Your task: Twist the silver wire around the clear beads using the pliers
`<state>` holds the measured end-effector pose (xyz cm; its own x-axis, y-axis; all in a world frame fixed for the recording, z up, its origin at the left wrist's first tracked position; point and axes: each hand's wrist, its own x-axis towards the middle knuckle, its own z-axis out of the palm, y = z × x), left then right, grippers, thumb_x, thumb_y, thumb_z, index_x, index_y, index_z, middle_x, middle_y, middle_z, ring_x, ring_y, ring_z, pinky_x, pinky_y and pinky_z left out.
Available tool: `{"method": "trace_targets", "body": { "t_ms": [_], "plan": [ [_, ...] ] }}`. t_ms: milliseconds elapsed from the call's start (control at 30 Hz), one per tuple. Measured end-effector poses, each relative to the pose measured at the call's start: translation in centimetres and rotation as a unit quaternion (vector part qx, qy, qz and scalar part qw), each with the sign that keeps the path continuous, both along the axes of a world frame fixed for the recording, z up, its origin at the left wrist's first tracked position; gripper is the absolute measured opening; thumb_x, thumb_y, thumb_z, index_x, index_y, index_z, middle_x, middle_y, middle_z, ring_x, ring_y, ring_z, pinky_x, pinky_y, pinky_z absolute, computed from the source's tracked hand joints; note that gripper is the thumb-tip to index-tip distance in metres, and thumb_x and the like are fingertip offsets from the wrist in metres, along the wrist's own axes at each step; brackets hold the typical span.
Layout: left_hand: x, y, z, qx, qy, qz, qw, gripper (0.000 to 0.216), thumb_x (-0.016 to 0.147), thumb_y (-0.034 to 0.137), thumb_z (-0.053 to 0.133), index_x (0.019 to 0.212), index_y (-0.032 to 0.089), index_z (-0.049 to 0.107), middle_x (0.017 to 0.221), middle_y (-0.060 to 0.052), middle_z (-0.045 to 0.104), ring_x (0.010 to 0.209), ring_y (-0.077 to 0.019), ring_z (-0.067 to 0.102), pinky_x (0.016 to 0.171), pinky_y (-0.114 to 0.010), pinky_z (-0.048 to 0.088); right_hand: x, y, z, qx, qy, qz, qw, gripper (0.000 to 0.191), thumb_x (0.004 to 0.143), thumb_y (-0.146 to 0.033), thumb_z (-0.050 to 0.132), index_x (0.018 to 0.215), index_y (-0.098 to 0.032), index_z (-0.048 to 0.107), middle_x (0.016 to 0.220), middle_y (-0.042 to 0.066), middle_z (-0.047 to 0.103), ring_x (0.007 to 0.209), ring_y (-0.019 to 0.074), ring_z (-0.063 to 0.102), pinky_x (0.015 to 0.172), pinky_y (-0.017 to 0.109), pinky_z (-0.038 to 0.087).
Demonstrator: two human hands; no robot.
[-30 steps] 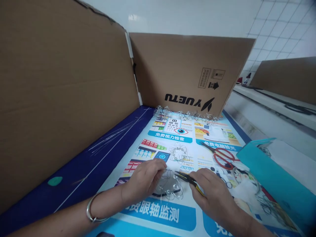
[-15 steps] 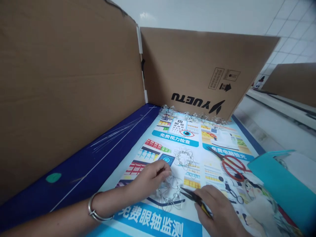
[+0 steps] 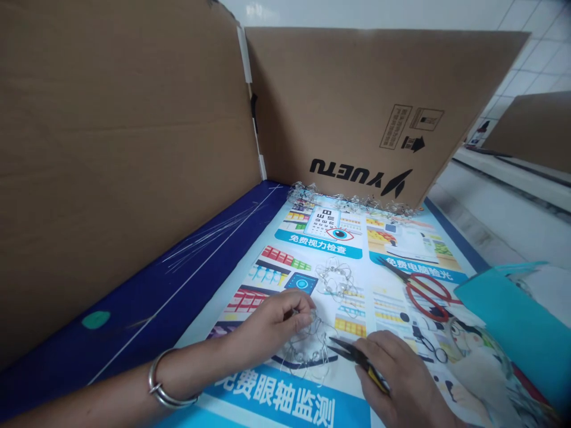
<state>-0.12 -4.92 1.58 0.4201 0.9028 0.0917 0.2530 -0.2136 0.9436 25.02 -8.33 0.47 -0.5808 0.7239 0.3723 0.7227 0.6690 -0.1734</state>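
My left hand, with a silver bangle on its wrist, pinches the upper edge of a ring of looped wire with clear beads. In my right hand are needle-nose pliers with dark jaws and yellow-black handles. The jaw tips look slightly apart and point at the right side of the wire ring; whether they touch a wire I cannot tell. Just beyond my left hand a second beaded wire ring lies flat on the printed sheet.
Red-handled scissors lie to the right, beside a turquoise folder and crumpled clear plastic. Several wire rings line the foot of the back cardboard panel. Loose straight wires rest on the blue surface by the left panel.
The view has tipped slightly downward. My left fingers have shifted a little along the wire ring's upper edge; the pliers stay beside its right side.
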Motion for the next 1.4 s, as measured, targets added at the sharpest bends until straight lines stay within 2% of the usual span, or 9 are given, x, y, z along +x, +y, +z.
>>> {"method": "trace_targets", "body": {
  "t_ms": [100, 233, 500, 733, 833, 967, 1033, 1233, 1400],
  "plan": [
    [-0.1, 0.3, -0.7, -0.037, -0.025, 0.001, 0.999, 0.020, 0.085, 0.029, 0.050, 0.070, 0.016, 0.047, 0.091, -0.004, 0.057, 0.079, -0.0143, 0.051, 0.070, -0.027, 0.040, -0.1, -0.1, 0.0, -0.005, 0.005, 0.001, 1.000, 0.024, 0.078, -0.020, 0.048, 0.100, -0.021, 0.056, 0.090, 0.007, 0.060, 0.081, 0.0185, 0.057, 0.070, 0.031, 0.049],
    [-0.3, 0.8, -1.3, -0.095, -0.058, -0.009, 0.994, 0.021, 0.086, 0.035, 0.049, 0.076, 0.015, 0.049, 0.078, -0.002, 0.058, 0.069, -0.0121, 0.050, 0.063, -0.024, 0.039, 0.0, -0.2, -0.2, -0.016, 0.007, -0.001, 1.000, 0.024, 0.079, -0.018, 0.048, 0.101, -0.020, 0.055, 0.091, 0.007, 0.059, 0.083, 0.0193, 0.057, 0.071, 0.032, 0.048],
    [-1.4, 1.6, -0.5, -0.142, -0.072, -0.108, 0.981, 0.025, 0.087, 0.039, 0.048, 0.094, 0.016, 0.052, 0.086, -0.005, 0.061, 0.080, -0.0154, 0.056, 0.069, -0.027, 0.041, 0.0, -0.3, -0.3, -0.016, 0.007, -0.005, 1.000, 0.025, 0.080, -0.017, 0.046, 0.104, -0.020, 0.052, 0.091, 0.008, 0.058, 0.083, 0.0198, 0.056, 0.071, 0.033, 0.048],
    [-2.1, 2.2, -0.9, -0.152, -0.079, -0.138, 0.975, 0.034, 0.080, 0.041, 0.058, 0.103, 0.018, 0.049, 0.086, -0.004, 0.056, 0.078, -0.0172, 0.054, 0.065, -0.028, 0.041, -0.1, -0.4, 0.0, -0.016, 0.006, -0.012, 1.000, 0.026, 0.079, -0.017, 0.047, 0.104, -0.020, 0.053, 0.093, 0.008, 0.059, 0.085, 0.0202, 0.056, 0.073, 0.034, 0.048],
    [-2.2, 2.1, -0.2, -0.129, -0.035, -0.118, 0.984, 0.030, 0.080, 0.036, 0.057, 0.102, 0.018, 0.048, 0.082, -0.002, 0.052, 0.075, -0.0155, 0.051, 0.063, -0.026, 0.040, 0.0, -0.4, -0.1, -0.005, 0.015, -0.008, 1.000, 0.026, 0.079, -0.018, 0.048, 0.104, -0.019, 0.054, 0.094, 0.009, 0.059, 0.087, 0.0203, 0.056, 0.074, 0.034, 0.048],
    [-2.3, 1.7, 1.2, -0.055, 0.079, -0.035, 0.995, 0.025, 0.077, 0.032, 0.060, 0.095, 0.018, 0.047, 0.079, 0.000, 0.049, 0.066, -0.0127, 0.045, 0.057, -0.023, 0.036, 0.2, -0.3, -0.4, 0.020, 0.012, -0.014, 1.000, 0.027, 0.078, -0.019, 0.049, 0.105, -0.019, 0.053, 0.096, 0.009, 0.058, 0.088, 0.0213, 0.056, 0.072, 0.034, 0.049],
    [-2.4, 1.5, 1.6, -0.037, 0.107, -0.019, 0.993, 0.024, 0.076, 0.029, 0.060, 0.093, 0.018, 0.047, 0.080, 0.000, 0.048, 0.065, -0.0123, 0.044, 0.056, -0.022, 0.036, 0.3, -0.1, -0.6, 0.031, 0.009, -0.018, 0.999, 0.028, 0.078, -0.019, 0.050, 0.106, -0.018, 0.052, 0.097, 0.010, 0.057, 0.088, 0.0217, 0.055, 0.073, 0.035, 0.048],
    [-3.0, -0.1, 0.9, -0.099, 0.107, 0.027, 0.989, 0.020, 0.079, 0.034, 0.055, 0.083, 0.018, 0.045, 0.066, 0.004, 0.043, 0.061, -0.0118, 0.040, 0.053, -0.021, 0.032, 0.3, 0.4, -0.2, -0.024, -0.005, 0.002, 1.000, 0.026, 0.078, -0.016, 0.048, 0.103, -0.017, 0.054, 0.093, 0.010, 0.054, 0.087, 0.0211, 0.052, 0.072, 0.035, 0.047],
    [-2.4, -1.6, 0.2, -0.106, 0.151, 0.051, 0.982, 0.019, 0.078, 0.034, 0.055, 0.082, 0.019, 0.044, 0.069, 0.003, 0.046, 0.061, -0.0117, 0.042, 0.052, -0.021, 0.032, 0.2, 0.4, -0.1, -0.003, -0.011, 0.013, 1.000, 0.026, 0.079, -0.017, 0.049, 0.105, -0.015, 0.054, 0.094, 0.010, 0.054, 0.087, 0.0217, 0.050, 0.072, 0.035, 0.046]
  ]
}}
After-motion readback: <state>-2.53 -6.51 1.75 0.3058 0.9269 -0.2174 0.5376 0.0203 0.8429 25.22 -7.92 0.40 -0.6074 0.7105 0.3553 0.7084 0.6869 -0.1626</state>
